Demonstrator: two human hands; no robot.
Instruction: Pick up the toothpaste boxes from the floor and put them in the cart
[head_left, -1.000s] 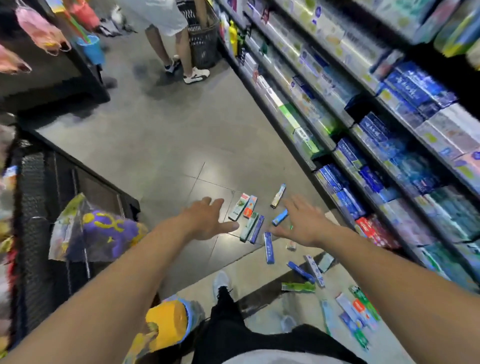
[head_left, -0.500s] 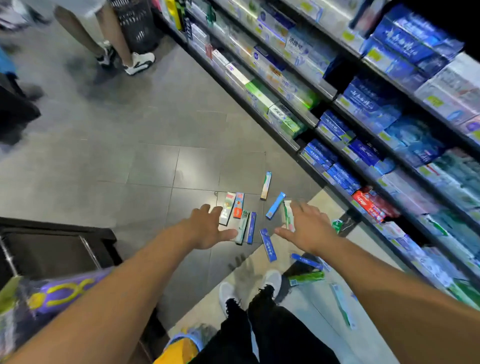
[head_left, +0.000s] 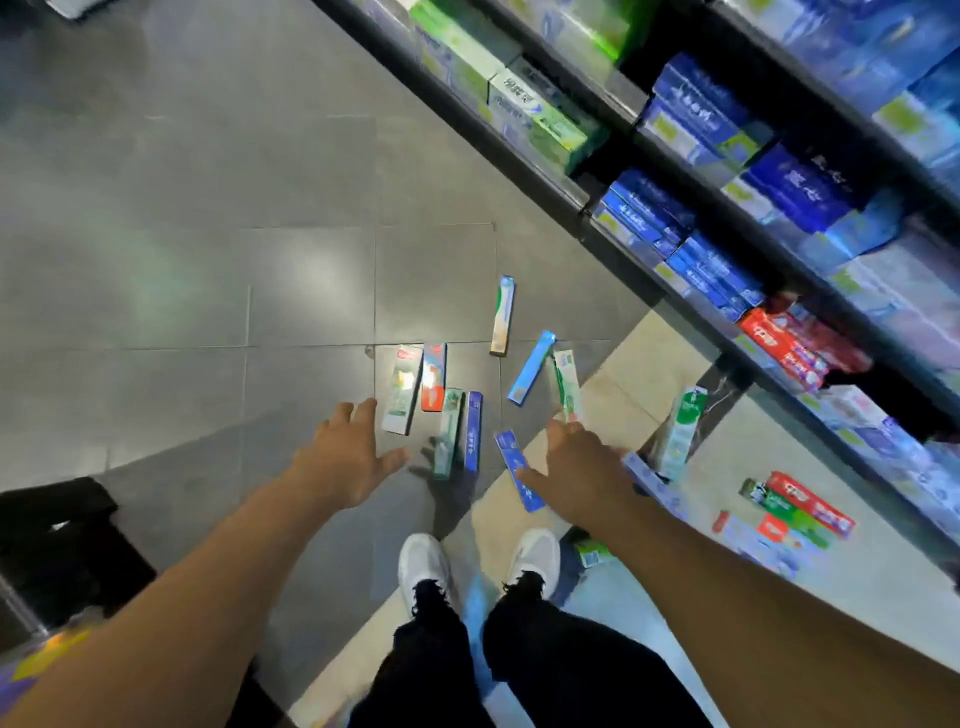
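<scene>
Several toothpaste boxes lie scattered on the grey floor ahead of my feet. A white and green box (head_left: 402, 389) and a red box (head_left: 434, 376) lie side by side, with a green box (head_left: 449, 431) and a dark blue box (head_left: 472, 431) just below them. My left hand (head_left: 343, 457) reaches down with spread fingers, empty, just left of this group. My right hand (head_left: 582, 467) hangs open over a blue box (head_left: 517, 467), its fingertips near a white and green box (head_left: 566, 384). More boxes (head_left: 795, 506) lie to the right. The black cart (head_left: 57, 545) shows at the lower left.
A dark shelf unit (head_left: 582, 200) packed with toothpaste boxes runs diagonally along the right. My white shoes (head_left: 423, 564) stand below the scattered boxes. A light blue box (head_left: 530, 369) and a pale upright one (head_left: 503, 317) lie further out. Open grey floor spreads to the left.
The view has tilted down and moved closer to the floor. Both hands have dropped lower toward the boxes. The cart has slid to the frame's left edge, and the other shopper has left the view.
</scene>
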